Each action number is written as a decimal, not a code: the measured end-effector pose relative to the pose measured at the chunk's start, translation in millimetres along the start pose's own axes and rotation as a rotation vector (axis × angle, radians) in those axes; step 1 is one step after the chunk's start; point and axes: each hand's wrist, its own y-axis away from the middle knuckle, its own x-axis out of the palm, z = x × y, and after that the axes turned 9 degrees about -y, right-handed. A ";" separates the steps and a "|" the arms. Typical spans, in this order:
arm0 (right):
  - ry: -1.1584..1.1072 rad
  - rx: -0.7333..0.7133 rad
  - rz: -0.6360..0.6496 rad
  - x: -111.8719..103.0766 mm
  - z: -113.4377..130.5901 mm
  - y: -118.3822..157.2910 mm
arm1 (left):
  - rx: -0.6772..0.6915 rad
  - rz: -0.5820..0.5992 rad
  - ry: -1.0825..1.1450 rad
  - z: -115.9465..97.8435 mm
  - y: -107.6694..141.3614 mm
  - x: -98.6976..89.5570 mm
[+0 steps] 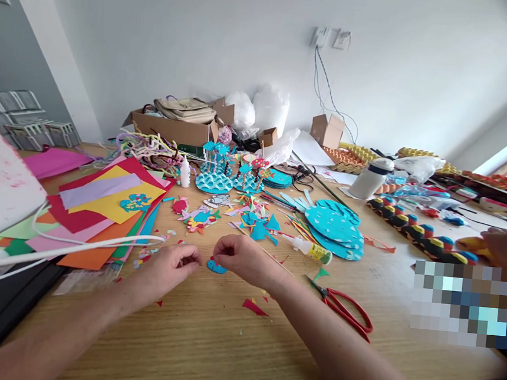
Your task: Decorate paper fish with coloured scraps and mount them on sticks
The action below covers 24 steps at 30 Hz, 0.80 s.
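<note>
My left hand is closed in a pinch just left of a small blue paper fish; whatever its fingertips hold is too small to make out. Directly over the fish, my right hand has thumb and forefinger pressed together, hiding part of it. A speck of red shows on the fish by those fingertips. Tiny paper bits lie beyond my left wrist. Red-handled scissors rest to the right of my right forearm, and a yellow-labelled glue bottle lies on its side behind it.
Coloured paper sheets are stacked at left, crossed by a white cable. Blue scalloped stands, a white bottle and cut-out fish fill the back. Blue paper ovals lie at right. Another person's hand is at far right.
</note>
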 end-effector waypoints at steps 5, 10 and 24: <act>0.154 0.032 0.037 -8.3 -17.0 1.0 | 0.244 -0.064 -0.207 6.7 -1.4 15.9; 0.263 0.043 0.124 -7.3 -9.8 -0.2 | 0.372 -0.083 -0.307 13.2 -4.4 30.3; 0.536 0.017 0.264 -3.8 10.5 -8.5 | 0.375 -0.141 -0.331 18.8 -4.2 36.6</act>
